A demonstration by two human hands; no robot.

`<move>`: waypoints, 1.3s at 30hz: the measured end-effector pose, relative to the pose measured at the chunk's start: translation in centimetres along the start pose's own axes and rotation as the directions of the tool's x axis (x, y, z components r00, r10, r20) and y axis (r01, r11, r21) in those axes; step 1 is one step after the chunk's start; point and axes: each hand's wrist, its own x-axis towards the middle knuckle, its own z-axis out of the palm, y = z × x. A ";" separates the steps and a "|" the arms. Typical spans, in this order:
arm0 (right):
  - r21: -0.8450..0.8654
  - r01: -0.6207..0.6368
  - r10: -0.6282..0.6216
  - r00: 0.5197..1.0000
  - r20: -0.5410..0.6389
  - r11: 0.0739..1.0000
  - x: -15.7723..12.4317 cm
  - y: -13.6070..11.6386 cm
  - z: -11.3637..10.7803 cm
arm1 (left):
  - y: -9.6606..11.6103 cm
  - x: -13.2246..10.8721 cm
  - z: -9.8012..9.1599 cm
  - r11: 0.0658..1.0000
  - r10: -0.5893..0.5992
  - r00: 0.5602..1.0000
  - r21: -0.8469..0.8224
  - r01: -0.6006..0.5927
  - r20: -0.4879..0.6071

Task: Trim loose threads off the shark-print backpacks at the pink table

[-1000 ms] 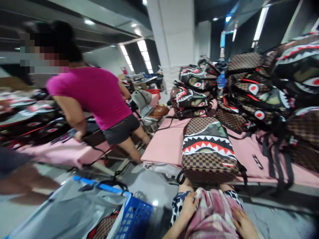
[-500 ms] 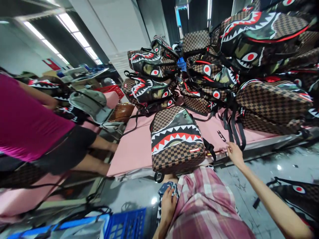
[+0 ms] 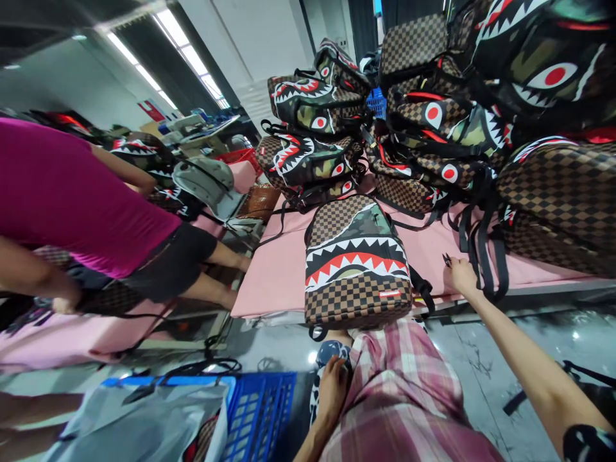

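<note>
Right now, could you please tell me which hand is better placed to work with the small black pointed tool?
Most likely the right hand: it is right at the small black pointed tool by the pink table covering, while the left hand rests on the dark patterned cloth over the leg, farther away.

Small black thread snips (image 3: pixel 447 260) point away from the right hand (image 3: pixel 462 277), which hides their near end. To their left, a brown-and-black checkered backpack (image 3: pixel 353 298) with camouflage and a red-and-white shark mouth lies front up on the pink-covered table (image 3: pixel 269 282), base at the near edge.
</note>
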 end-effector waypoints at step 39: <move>0.831 -0.131 0.049 0.991 0.124 0.541 -21.3 -8.7 3.5 | -2.2 1.1 -9.9 0.607 -0.228 0.974 -0.779 0.158 0.020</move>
